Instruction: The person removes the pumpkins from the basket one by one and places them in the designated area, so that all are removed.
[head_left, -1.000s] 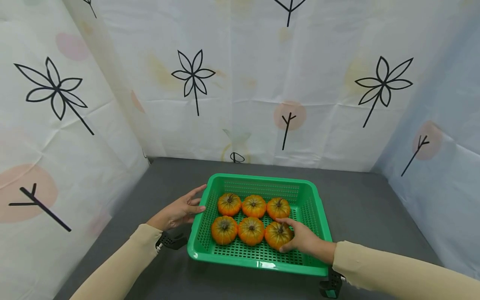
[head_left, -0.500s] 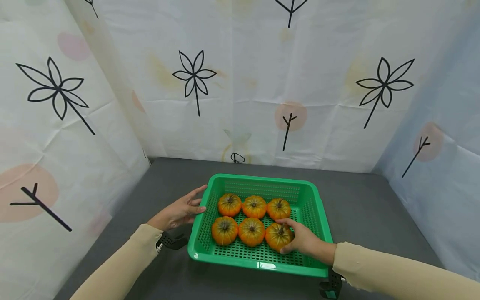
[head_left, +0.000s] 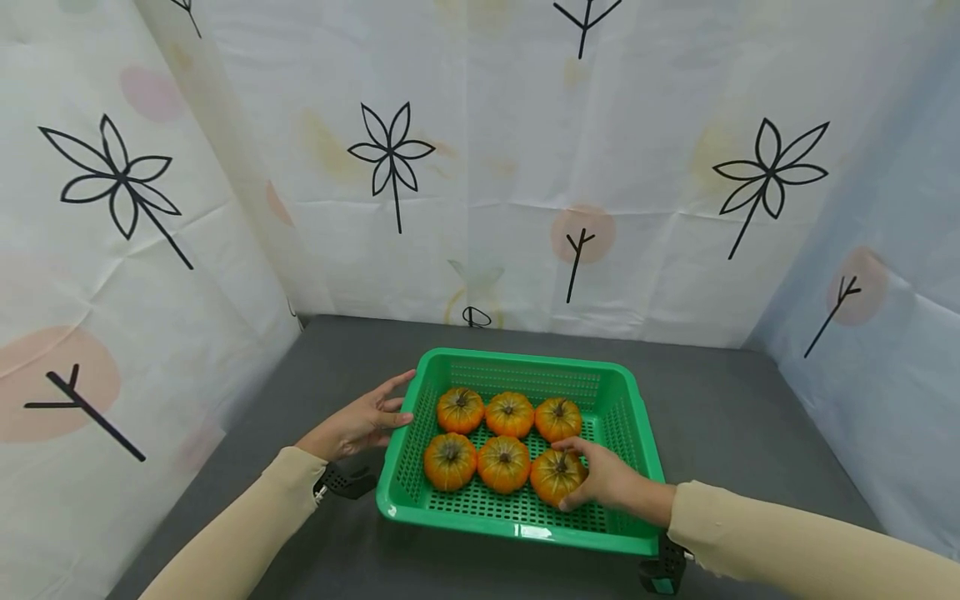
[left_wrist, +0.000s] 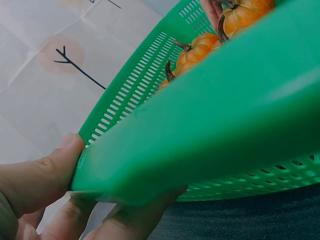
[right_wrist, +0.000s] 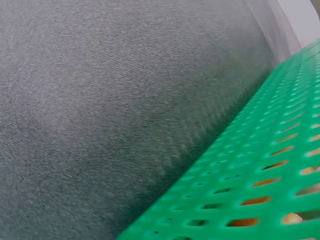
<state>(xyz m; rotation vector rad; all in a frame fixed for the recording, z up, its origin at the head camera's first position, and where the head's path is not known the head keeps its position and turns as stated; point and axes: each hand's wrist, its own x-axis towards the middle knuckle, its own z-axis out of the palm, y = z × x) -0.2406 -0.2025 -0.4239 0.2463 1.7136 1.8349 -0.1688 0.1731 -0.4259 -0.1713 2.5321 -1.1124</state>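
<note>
A green plastic basket (head_left: 517,531) with slotted walls stands in the middle of the head view. Several small orange pumpkins (head_left: 503,463) with brown stems sit inside in two rows. My left hand (head_left: 352,425) pinches the basket's left rim; in the left wrist view its thumb (left_wrist: 67,155) lies on the rim and the other fingers come from underneath. Reaching over the right wall, my right hand (head_left: 611,479) grips the front right pumpkin (head_left: 552,475) between thumb and fingers. The right wrist view shows the basket's outer wall, which hides that hand except for a fingertip-like spot through a slot.
Dark grey cloth covers the table (head_left: 727,425) under and around the basket. White printed fabric (head_left: 510,150) hangs behind it and along both sides. A black device (head_left: 348,482) is strapped at the left wrist, another (head_left: 663,571) at the right, beside the basket's front right corner.
</note>
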